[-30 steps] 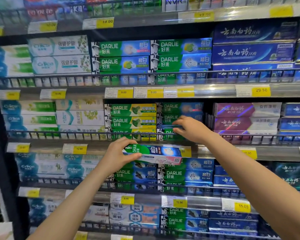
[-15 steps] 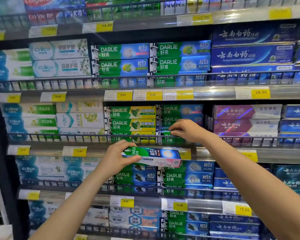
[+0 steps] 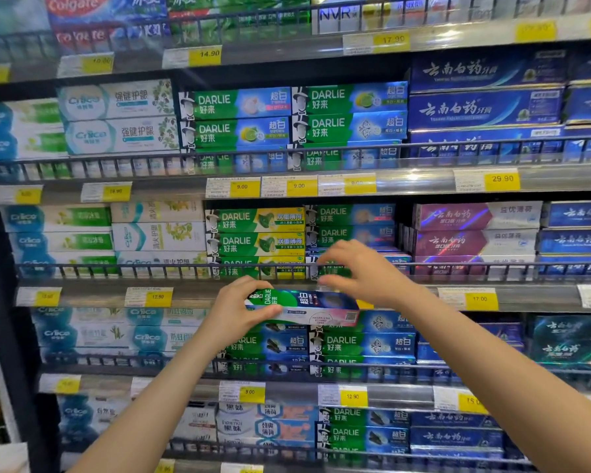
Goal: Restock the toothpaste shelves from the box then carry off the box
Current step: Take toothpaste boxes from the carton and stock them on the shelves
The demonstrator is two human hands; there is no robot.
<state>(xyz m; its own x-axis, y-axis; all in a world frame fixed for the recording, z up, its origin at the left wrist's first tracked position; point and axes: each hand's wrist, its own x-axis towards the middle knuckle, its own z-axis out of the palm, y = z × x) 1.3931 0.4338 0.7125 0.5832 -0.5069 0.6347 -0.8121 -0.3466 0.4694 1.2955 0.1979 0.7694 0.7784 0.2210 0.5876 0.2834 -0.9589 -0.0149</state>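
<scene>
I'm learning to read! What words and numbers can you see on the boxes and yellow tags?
"DARLIE": green box on the upper shelf.
"DARLIE": box held in the left hand.
"Colgate": red box at the top.
"NVR": top box.
"14.90": yellow tag.
"29.90": yellow tag.
"17.00": yellow tag.
Far-left tags: too blurred to read.

- A single view is given, taken from a wide-angle camera worn on the head.
- The shelving unit is faced nearly square-on, at close range; the frame is filled by it from edge to edge.
- Both forearms are seen entering from the lower corners and reaching forward.
- Shelf rails are bowed toward the edges by the lens.
- No second view is supplied, so nothing is shared.
</scene>
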